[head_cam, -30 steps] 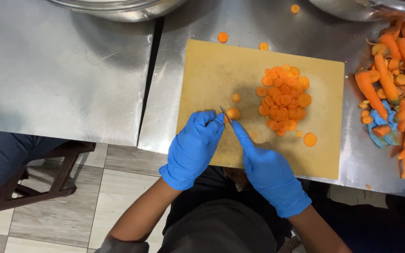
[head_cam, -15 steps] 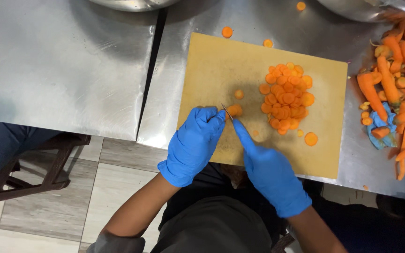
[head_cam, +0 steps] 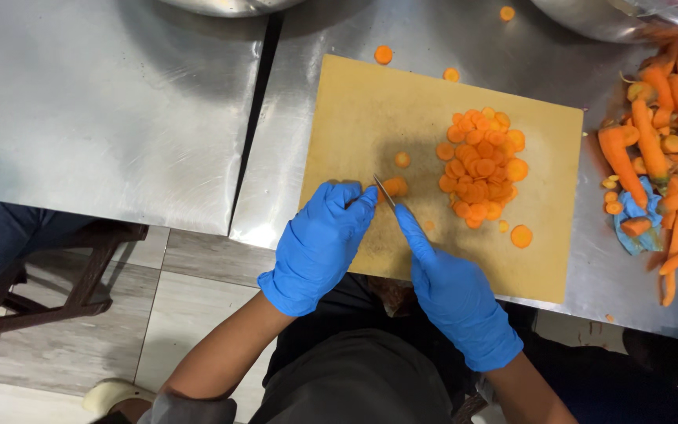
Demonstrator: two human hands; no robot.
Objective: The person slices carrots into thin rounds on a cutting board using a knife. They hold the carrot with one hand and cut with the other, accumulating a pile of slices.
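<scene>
A carrot stub point(head_cam: 395, 187) lies near the board's point(head_cam: 355, 110) near-left edge, its long axis too short to judge. The knife point(head_cam: 384, 191) crosses it, tip pointing away and left. The left hand point(head_cam: 319, 243) has its fingers point(head_cam: 359, 200) clenched on the stub; the right hand point(head_cam: 453, 286) grips the knife, forefinger along the blade. One pile of slices point(head_cam: 480, 166) sits mid-board; open board lies left. Three slices lie on the surface point(head_cam: 103, 102) beyond; whole carrots point(head_cam: 668, 149) crowd the right edge.

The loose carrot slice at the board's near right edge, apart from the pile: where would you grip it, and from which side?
Pinch the carrot slice by its rim from straight above. It lies flat on the cutting board, clear of the pile of slices, so probably only its thin round edge offers a hold.
</scene>
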